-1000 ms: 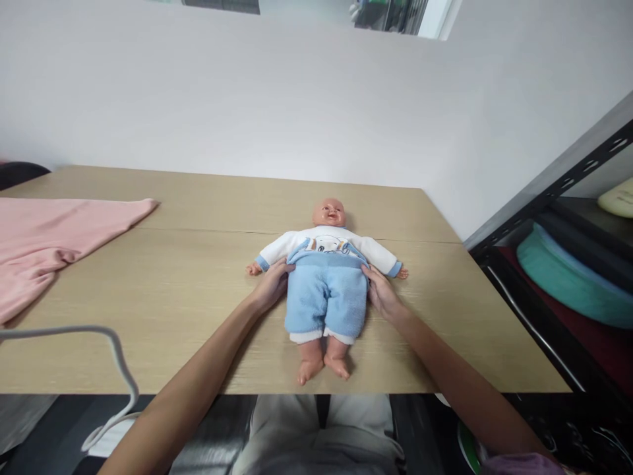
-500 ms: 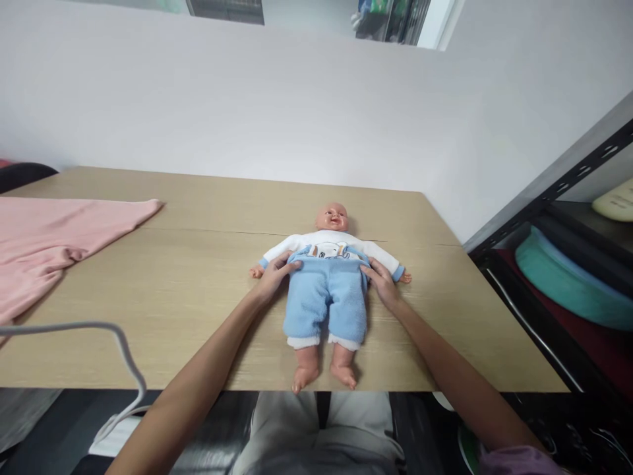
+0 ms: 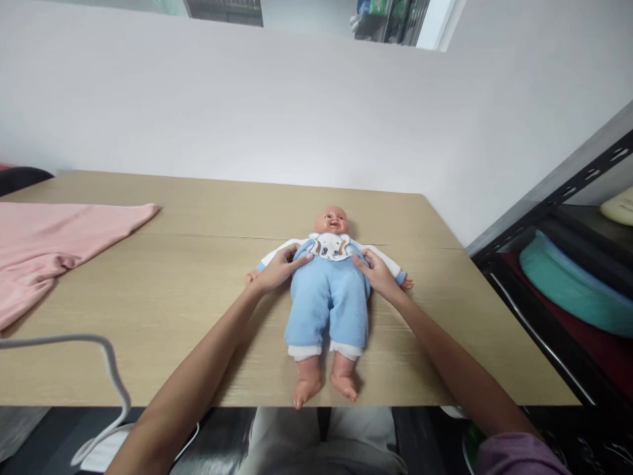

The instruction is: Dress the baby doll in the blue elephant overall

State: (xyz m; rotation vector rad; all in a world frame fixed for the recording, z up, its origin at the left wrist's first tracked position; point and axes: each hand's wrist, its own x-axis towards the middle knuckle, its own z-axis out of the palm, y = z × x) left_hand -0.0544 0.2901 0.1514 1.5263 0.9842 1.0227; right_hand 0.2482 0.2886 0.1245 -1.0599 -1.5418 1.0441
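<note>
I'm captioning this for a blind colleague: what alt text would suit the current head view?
A person's left hand and right hand hold the upper sides of a light-blue garment on a baby doll lying face up, barefoot, on a wooden table. Pink cloth lies toward the left.

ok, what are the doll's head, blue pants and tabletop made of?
Doll's head: likely vinyl or plastic, smooth, with shiny highlights.
Blue pants: fleece or plush, probably; matte, fuzzy-looking surface.
Tabletop: wood or wood-look laminate, can't tell which; pale, low sheen, faint grain-like streaks.
</note>
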